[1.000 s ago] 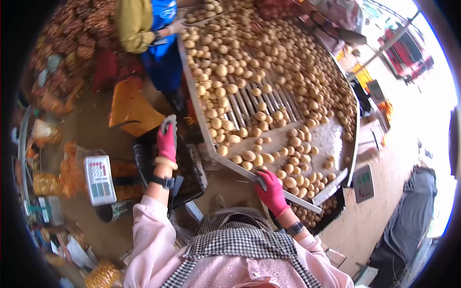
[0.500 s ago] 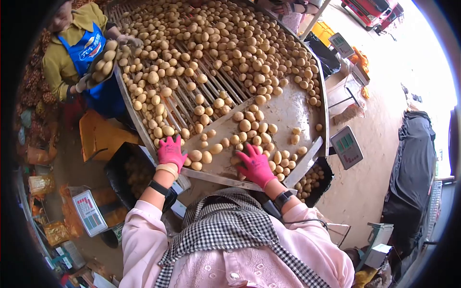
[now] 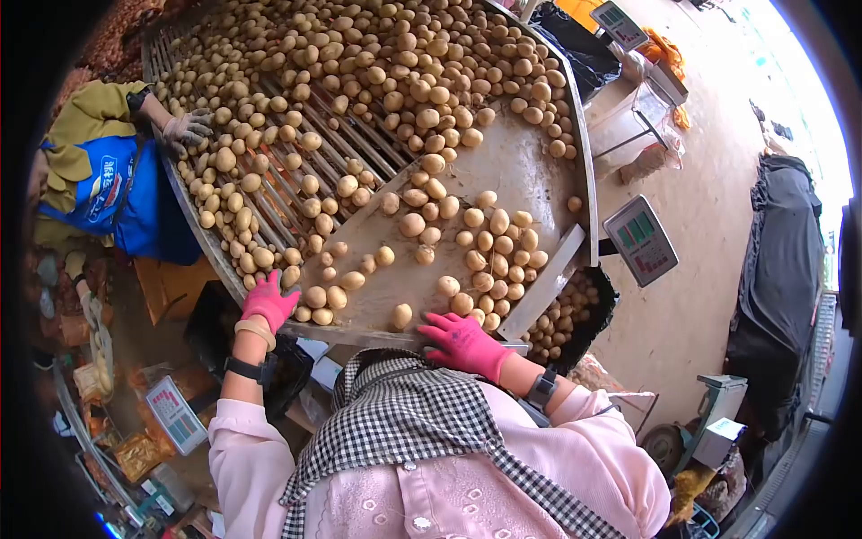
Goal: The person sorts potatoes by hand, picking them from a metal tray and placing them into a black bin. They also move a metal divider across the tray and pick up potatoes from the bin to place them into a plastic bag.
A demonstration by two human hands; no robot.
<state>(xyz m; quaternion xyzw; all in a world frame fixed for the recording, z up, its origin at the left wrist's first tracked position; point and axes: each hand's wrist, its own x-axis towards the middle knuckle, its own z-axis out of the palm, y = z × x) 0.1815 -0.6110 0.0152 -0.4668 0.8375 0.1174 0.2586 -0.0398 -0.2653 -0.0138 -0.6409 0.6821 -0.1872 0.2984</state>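
Observation:
My left hand (image 3: pixel 269 303), in a pink glove, is at the near left rim of a metal sorting table (image 3: pixel 364 310). Its fingers are apart, close beside a few potatoes (image 3: pixel 315 297), and nothing shows in its grasp. Against the near edge, my right hand (image 3: pixel 467 347) lies with fingers spread, also gloved in pink. A lone potato (image 3: pixel 401 315) sits just left of its fingertips, and a cluster of potatoes (image 3: pixel 485 283) lies beyond it. Many more potatoes (image 3: pixel 359 54) cover the slatted part (image 3: pixel 359 135) farther up.
A co-worker in a blue apron (image 3: pixel 112 184) stands at the left side, one gloved hand (image 3: pixel 187 128) over the potatoes. A black-lined container of potatoes (image 3: pixel 575 314) is below the right chute edge (image 3: pixel 548 283). Scales (image 3: pixel 640 241) stand right and left (image 3: pixel 177 415).
My right hand has drawn back to the near edge, and potatoes have shifted toward the right chute. The co-worker has bent lower and reached onto the table; the held potatoes are out of sight.

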